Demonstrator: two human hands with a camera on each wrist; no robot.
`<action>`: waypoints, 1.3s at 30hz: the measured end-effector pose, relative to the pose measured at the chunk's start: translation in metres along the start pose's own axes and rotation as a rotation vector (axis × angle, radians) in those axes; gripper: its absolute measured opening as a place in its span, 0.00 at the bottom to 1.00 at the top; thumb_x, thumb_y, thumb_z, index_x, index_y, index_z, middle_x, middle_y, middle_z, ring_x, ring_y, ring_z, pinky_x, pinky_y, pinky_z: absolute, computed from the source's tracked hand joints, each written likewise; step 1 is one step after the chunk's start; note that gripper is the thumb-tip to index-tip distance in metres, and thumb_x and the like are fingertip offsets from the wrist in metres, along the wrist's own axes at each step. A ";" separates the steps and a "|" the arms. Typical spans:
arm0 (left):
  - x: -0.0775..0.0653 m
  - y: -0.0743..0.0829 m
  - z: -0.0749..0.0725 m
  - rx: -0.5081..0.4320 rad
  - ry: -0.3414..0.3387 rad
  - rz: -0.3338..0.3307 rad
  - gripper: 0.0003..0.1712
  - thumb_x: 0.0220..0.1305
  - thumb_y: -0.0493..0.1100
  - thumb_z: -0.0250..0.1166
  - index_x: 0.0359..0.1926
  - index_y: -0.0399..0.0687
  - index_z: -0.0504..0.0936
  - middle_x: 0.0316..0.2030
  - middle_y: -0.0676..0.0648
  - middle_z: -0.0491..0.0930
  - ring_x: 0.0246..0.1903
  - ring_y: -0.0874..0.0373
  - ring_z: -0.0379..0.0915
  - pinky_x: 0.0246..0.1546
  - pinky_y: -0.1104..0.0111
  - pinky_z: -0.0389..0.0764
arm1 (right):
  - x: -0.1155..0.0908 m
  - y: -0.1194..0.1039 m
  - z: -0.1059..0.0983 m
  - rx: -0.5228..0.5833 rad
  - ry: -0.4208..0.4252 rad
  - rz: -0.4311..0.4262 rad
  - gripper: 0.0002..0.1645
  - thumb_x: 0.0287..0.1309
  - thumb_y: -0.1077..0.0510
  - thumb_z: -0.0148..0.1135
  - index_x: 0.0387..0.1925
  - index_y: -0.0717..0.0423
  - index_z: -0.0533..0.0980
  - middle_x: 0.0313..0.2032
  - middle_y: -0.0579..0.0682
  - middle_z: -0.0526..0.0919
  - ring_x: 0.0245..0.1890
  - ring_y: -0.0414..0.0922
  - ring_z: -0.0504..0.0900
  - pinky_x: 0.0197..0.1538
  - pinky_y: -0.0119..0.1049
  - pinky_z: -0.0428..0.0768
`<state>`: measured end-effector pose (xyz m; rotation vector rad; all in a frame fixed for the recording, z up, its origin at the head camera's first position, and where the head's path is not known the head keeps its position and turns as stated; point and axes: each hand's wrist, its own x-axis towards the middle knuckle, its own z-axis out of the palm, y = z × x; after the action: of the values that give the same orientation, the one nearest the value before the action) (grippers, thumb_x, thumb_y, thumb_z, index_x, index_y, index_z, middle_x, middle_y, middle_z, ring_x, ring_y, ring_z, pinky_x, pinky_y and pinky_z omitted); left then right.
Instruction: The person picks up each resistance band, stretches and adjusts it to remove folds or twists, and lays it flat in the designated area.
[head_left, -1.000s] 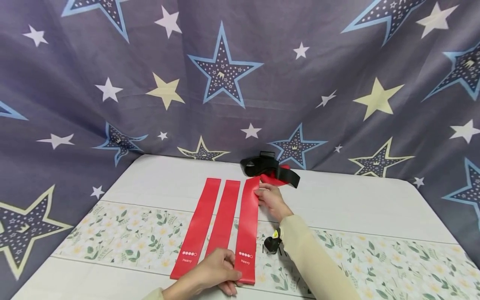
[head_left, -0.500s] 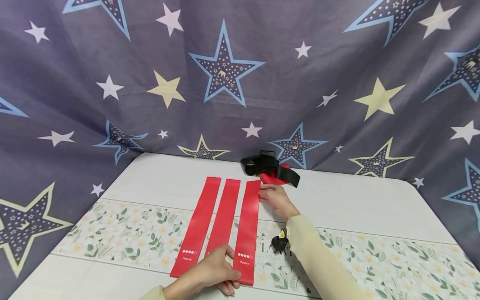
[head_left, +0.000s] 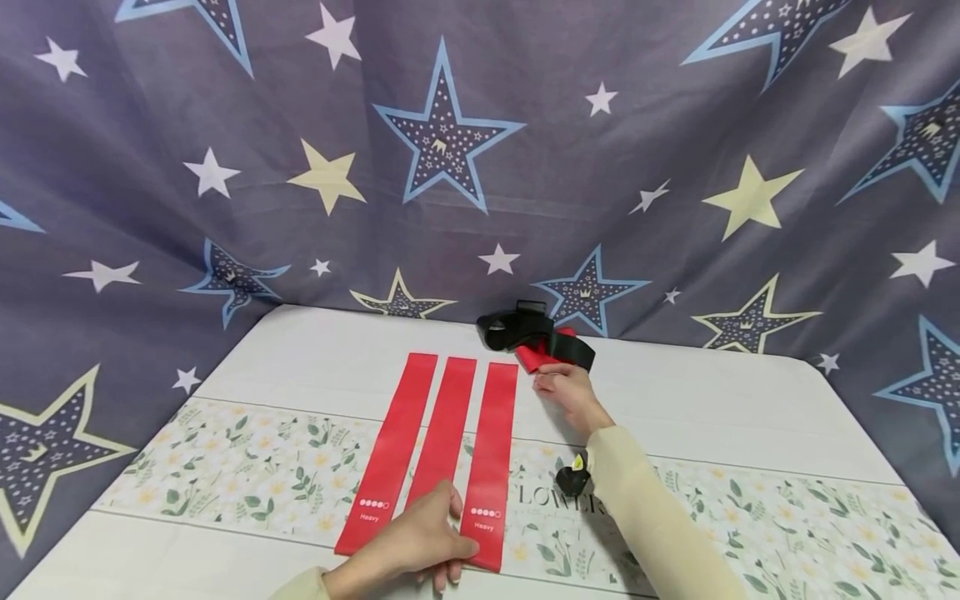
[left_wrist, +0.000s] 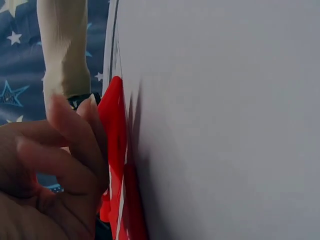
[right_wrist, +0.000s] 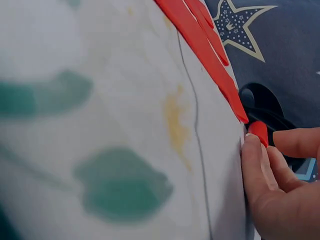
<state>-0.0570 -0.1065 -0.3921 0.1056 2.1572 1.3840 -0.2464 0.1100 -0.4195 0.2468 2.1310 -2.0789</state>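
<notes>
Three flat red resistance bands lie side by side: a left band [head_left: 390,446], a middle band [head_left: 446,425] and a right band [head_left: 489,458]. "Heavy" is printed near the near ends of the outer two; my left hand covers part of the middle one. That left hand [head_left: 420,533] pinches the near left corner of the right band. Farther back, my right hand [head_left: 572,396] has its fingertips on another red band [head_left: 534,358], bunched under black looped bands [head_left: 517,327]. The right wrist view shows this red band [right_wrist: 258,132] between my fingertips.
A white table [head_left: 337,333] carries a floral printed strip [head_left: 255,467] across its middle. Behind it hangs a grey curtain [head_left: 300,225] with stars. A small black object [head_left: 573,479] with a yellow mark is at my right cuff.
My right hand has left the far end of the right band and moved right to the bunched red band. The right band's far end now lies flat; the left hand stays at its near end.
</notes>
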 end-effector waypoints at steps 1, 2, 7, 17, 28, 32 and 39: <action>0.000 0.001 -0.001 0.010 0.002 0.005 0.20 0.54 0.39 0.69 0.37 0.39 0.64 0.11 0.49 0.75 0.06 0.63 0.67 0.07 0.78 0.61 | 0.001 0.000 -0.002 0.003 0.009 0.002 0.18 0.58 0.70 0.53 0.50 0.76 0.72 0.35 0.56 0.83 0.30 0.38 0.80 0.45 0.33 0.82; 0.000 0.001 -0.001 0.015 0.001 0.010 0.20 0.53 0.38 0.69 0.37 0.39 0.65 0.10 0.49 0.75 0.06 0.63 0.67 0.06 0.78 0.60 | 0.002 0.000 -0.004 0.001 0.022 0.004 0.18 0.58 0.70 0.53 0.50 0.76 0.72 0.34 0.56 0.82 0.30 0.37 0.80 0.44 0.32 0.82; 0.000 0.001 -0.003 0.029 -0.015 0.021 0.19 0.52 0.36 0.69 0.34 0.39 0.65 0.10 0.48 0.75 0.05 0.64 0.67 0.06 0.78 0.60 | 0.009 -0.003 -0.014 -0.001 0.100 0.019 0.20 0.56 0.71 0.53 0.51 0.76 0.70 0.33 0.54 0.78 0.27 0.36 0.79 0.38 0.26 0.80; 0.001 -0.003 -0.009 0.043 -0.065 0.028 0.14 0.54 0.34 0.66 0.30 0.40 0.66 0.08 0.50 0.74 0.04 0.65 0.67 0.05 0.77 0.59 | 0.021 -0.009 -0.034 -0.038 0.250 0.078 0.31 0.55 0.71 0.49 0.62 0.74 0.57 0.40 0.60 0.72 0.20 0.33 0.75 0.27 0.23 0.76; 0.005 -0.001 -0.016 0.030 -0.035 0.051 0.12 0.55 0.35 0.66 0.30 0.40 0.69 0.11 0.47 0.77 0.05 0.65 0.66 0.08 0.77 0.64 | 0.029 -0.014 -0.053 0.035 0.269 0.191 0.11 0.59 0.66 0.50 0.42 0.69 0.68 0.15 0.46 0.72 0.13 0.36 0.71 0.18 0.27 0.76; 0.014 0.001 -0.021 0.018 -0.042 0.122 0.09 0.57 0.33 0.64 0.30 0.40 0.70 0.13 0.47 0.77 0.06 0.64 0.66 0.10 0.76 0.68 | 0.030 -0.016 -0.054 -0.034 0.273 0.200 0.10 0.60 0.61 0.55 0.39 0.65 0.70 0.14 0.45 0.69 0.12 0.36 0.67 0.17 0.28 0.72; 0.028 0.006 -0.024 0.057 -0.039 0.164 0.07 0.58 0.34 0.62 0.28 0.41 0.71 0.14 0.48 0.77 0.08 0.64 0.68 0.09 0.77 0.64 | 0.030 -0.016 -0.051 0.026 0.225 0.186 0.24 0.60 0.61 0.57 0.55 0.70 0.68 0.26 0.48 0.75 0.20 0.36 0.74 0.25 0.27 0.78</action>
<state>-0.0938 -0.1127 -0.3912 0.3354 2.1969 1.3975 -0.2788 0.1607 -0.4093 0.6847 2.1069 -2.0561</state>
